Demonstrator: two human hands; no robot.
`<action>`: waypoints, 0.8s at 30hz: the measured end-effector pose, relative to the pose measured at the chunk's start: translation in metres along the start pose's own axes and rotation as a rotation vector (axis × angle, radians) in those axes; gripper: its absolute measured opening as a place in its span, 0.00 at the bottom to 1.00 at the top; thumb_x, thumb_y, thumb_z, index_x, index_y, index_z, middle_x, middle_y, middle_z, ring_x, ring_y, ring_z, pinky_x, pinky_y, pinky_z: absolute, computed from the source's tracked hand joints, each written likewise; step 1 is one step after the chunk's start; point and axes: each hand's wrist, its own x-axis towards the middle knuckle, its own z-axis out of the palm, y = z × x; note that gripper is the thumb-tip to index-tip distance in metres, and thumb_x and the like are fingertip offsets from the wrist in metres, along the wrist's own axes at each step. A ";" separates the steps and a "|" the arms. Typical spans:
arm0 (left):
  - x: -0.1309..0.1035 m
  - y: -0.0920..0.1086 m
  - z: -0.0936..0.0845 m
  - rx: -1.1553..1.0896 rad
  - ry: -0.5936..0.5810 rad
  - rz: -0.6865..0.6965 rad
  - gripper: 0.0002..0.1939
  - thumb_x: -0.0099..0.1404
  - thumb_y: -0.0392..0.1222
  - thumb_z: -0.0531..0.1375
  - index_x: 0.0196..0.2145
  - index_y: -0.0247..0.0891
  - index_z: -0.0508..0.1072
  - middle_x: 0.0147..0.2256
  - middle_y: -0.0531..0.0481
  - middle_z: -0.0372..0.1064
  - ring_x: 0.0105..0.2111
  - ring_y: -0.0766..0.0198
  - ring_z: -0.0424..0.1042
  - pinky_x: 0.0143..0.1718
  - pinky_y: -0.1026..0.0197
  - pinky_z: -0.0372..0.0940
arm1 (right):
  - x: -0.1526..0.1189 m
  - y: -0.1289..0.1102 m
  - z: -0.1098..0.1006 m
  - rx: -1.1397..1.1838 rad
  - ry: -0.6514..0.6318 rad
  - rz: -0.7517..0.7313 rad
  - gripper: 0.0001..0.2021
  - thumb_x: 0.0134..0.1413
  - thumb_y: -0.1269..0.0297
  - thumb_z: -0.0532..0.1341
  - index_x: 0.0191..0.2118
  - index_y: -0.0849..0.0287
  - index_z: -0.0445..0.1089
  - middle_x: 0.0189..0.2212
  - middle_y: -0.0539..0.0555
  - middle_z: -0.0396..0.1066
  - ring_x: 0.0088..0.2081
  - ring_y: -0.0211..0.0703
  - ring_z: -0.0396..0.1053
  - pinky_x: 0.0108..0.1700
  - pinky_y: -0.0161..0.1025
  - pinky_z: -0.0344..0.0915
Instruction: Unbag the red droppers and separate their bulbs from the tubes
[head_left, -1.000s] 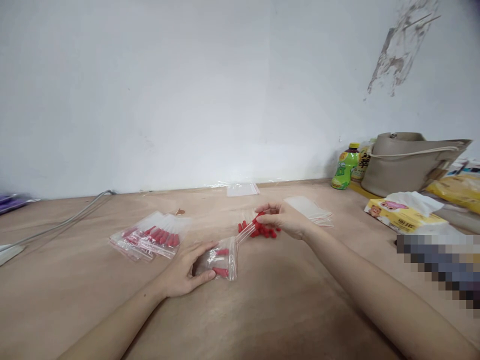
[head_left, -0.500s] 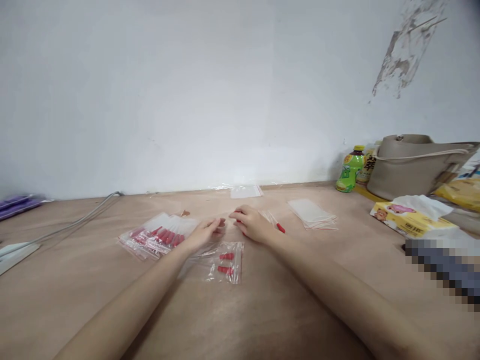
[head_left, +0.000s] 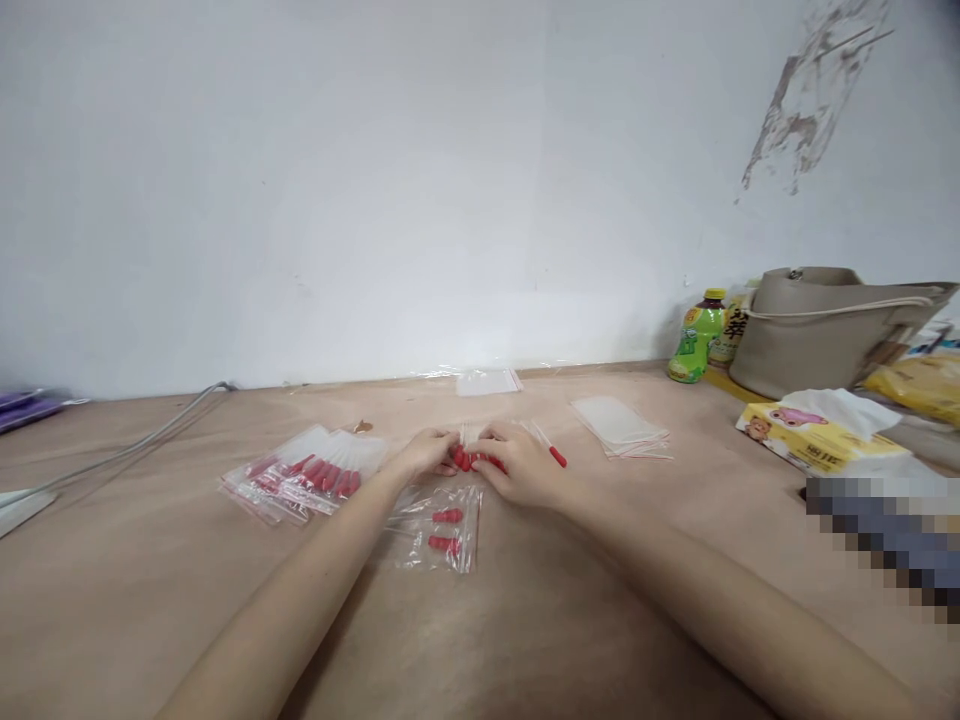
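Several red-handled thin tools (head_left: 466, 461) lie side by side between my hands, their pale shafts pointing towards the wall. My left hand (head_left: 429, 455) has its fingers closed at the left end of this row. From the right, my right hand (head_left: 519, 462) curls over the handles, hiding part of them. Just beyond it lies a single red-handled tool (head_left: 557, 456). In front of my left hand is a clear zip bag (head_left: 420, 545) with two red handles showing inside. A pile of filled zip bags (head_left: 311, 470) is spread left of my left forearm.
Flat bags (head_left: 622, 428) are stacked at the right, with another bag (head_left: 487, 382) by the wall. Further right stand a green bottle (head_left: 697, 338), a tissue pack (head_left: 821, 440) and a grey handbag (head_left: 806, 335). A cable (head_left: 165, 430) crosses the left side.
My hands have closed in on the row of red handles, which shows more clearly between them. My left hand's fingers now meet its left end. The view has shifted slightly.
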 end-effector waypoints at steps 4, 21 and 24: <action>0.000 -0.001 0.000 0.142 0.035 0.076 0.17 0.53 0.50 0.56 0.18 0.33 0.67 0.18 0.51 0.66 0.19 0.67 0.64 0.24 0.64 0.59 | -0.027 0.001 0.002 0.091 0.110 0.121 0.08 0.53 0.71 0.54 0.35 0.59 0.70 0.31 0.53 0.65 0.34 0.39 0.62 0.37 0.37 0.59; -0.019 -0.019 -0.017 0.437 0.152 0.344 0.22 0.57 0.53 0.51 0.26 0.32 0.74 0.26 0.46 0.71 0.27 0.61 0.68 0.31 0.62 0.62 | -0.042 -0.018 0.021 0.258 -0.038 0.238 0.05 0.47 0.69 0.59 0.28 0.58 0.73 0.21 0.48 0.69 0.26 0.36 0.63 0.32 0.33 0.58; -0.050 -0.018 -0.021 0.482 0.211 0.461 0.20 0.60 0.52 0.50 0.37 0.36 0.73 0.36 0.47 0.72 0.38 0.58 0.68 0.42 0.59 0.60 | -0.042 -0.021 0.019 0.251 -0.060 0.214 0.05 0.47 0.68 0.60 0.31 0.57 0.73 0.22 0.49 0.69 0.28 0.37 0.64 0.33 0.33 0.58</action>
